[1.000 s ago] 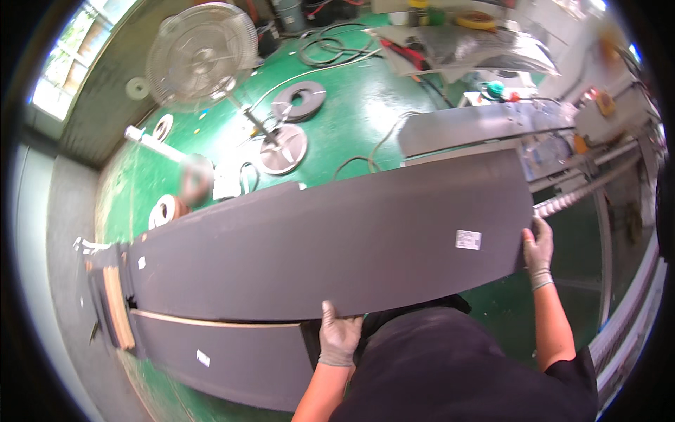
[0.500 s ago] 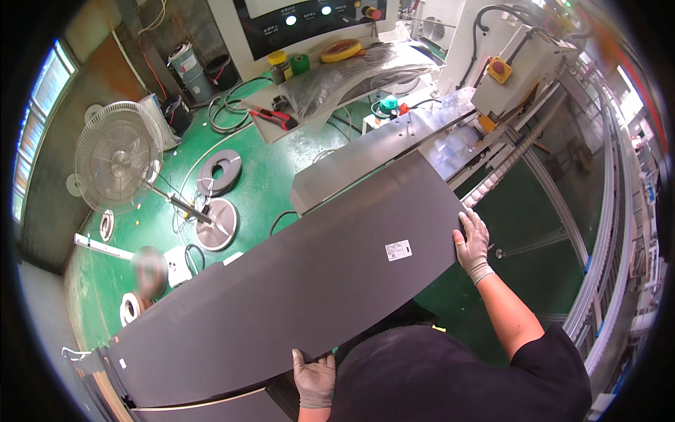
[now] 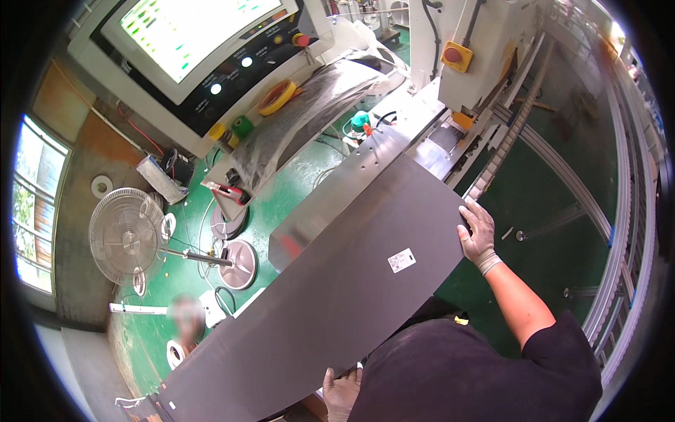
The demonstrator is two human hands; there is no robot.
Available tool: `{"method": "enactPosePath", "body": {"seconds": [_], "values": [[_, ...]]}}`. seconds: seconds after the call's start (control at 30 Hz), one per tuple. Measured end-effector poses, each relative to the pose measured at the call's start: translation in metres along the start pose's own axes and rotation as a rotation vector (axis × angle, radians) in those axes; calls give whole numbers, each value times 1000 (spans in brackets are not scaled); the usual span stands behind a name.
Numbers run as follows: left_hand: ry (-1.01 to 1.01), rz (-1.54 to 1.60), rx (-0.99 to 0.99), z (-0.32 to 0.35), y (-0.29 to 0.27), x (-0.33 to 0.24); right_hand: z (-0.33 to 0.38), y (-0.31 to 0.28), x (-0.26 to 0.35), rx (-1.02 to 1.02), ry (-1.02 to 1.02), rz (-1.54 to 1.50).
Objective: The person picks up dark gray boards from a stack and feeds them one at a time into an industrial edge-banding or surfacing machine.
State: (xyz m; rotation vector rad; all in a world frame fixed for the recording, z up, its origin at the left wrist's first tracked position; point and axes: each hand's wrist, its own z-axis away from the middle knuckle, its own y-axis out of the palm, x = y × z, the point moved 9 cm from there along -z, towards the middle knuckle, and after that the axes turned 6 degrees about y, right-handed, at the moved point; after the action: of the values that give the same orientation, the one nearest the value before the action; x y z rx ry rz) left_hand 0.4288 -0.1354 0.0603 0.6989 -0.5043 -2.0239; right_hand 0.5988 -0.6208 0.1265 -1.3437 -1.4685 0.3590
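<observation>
A long dark grey panel (image 3: 302, 316) slants across the view from lower left to the middle right, with a white label (image 3: 401, 260) on its face. My gloved right hand (image 3: 478, 235) grips the panel's right end, thumb on the near side of the edge. At the near long edge, my gloved left hand (image 3: 342, 394) supports the panel, its fingers partly hidden beneath. The panel's far corner lies beside a flat metal machine bed (image 3: 344, 183). Both hands wear thin light gloves.
A control console (image 3: 242, 62) with a lit screen stands behind. Its shelf bears yellow tape (image 3: 277, 97) and a red utility knife (image 3: 228, 192). At left is a standing fan (image 3: 130, 241); at right run a roller track (image 3: 510, 149) and metal rails (image 3: 619, 211).
The view has swung, bringing the console's screen in and making the panel look steeper. Both hands stay on the panel; the left hand appears lower and further right.
</observation>
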Motion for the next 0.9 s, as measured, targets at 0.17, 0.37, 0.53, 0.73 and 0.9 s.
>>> {"method": "enactPosePath", "body": {"seconds": [0.17, 0.37, 0.53, 0.73, 0.9], "values": [[7, -127, 51, 0, 35, 19, -19, -11, -23, -36, -49, -91], [-47, -1, 303, -18, 49, 64, -58, -24, -63, -76, -81, -118], [-205, -74, 374, -24, 94, 109, -95, -29, -114, -85, -120, -68], [-384, -230, 348, -87, 22, 162, -146, -40, -168, -56, -151, -19], [-359, -649, 519, -71, 145, 184, -174, -39, -232, -15, -130, 116]]}}
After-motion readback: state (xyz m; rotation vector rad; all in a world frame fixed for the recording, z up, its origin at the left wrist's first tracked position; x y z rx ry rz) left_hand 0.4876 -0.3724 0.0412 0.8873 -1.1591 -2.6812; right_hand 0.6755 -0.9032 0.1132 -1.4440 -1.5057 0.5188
